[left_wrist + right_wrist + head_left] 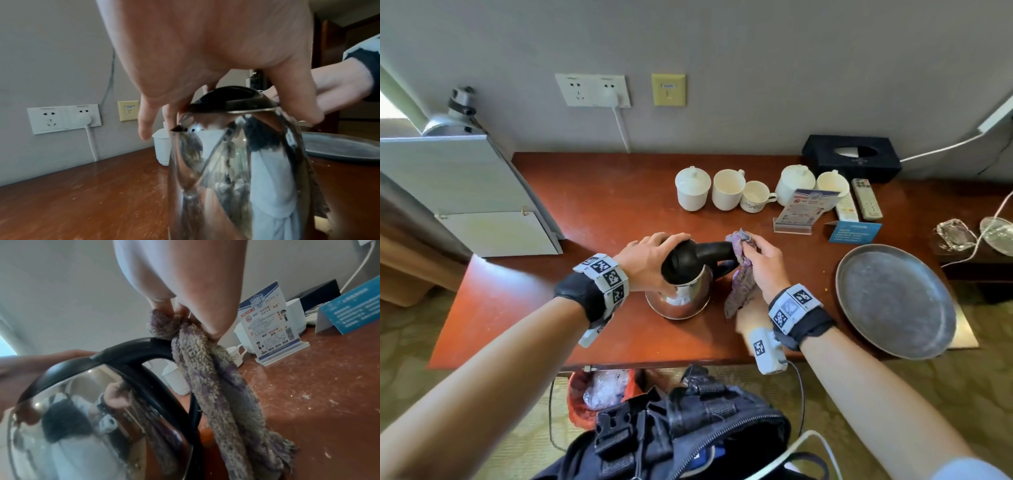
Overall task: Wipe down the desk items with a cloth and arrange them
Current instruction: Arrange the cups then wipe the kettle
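Head view had the kettle (pixel 681 281) standing on the counter (pixel 592 212), front-centre, w/ the left hand (pixel 650 260) draped over its black lid, fingers (pixel 144 128) spread wide and fairly straight down the sides, more a steadying press than a real grip. The right hand (pixel 763 263) held the purple cloth (pixel 743 274) bunched between curled fingers, right against the far end of the black handle, the rest of the cloth hanging down toward the counter. Risk as I saw it: the steel body looked slick, so a hard rub on the handle could twist or tip the kettle out from under that loose top hold. The dangling tail could also drag through the pale specks on the counter and smear them back on. The cups (pixel 727 188) and the sign stand (pixel 803 212) stood near behind, so a sliding kettle might knock them.
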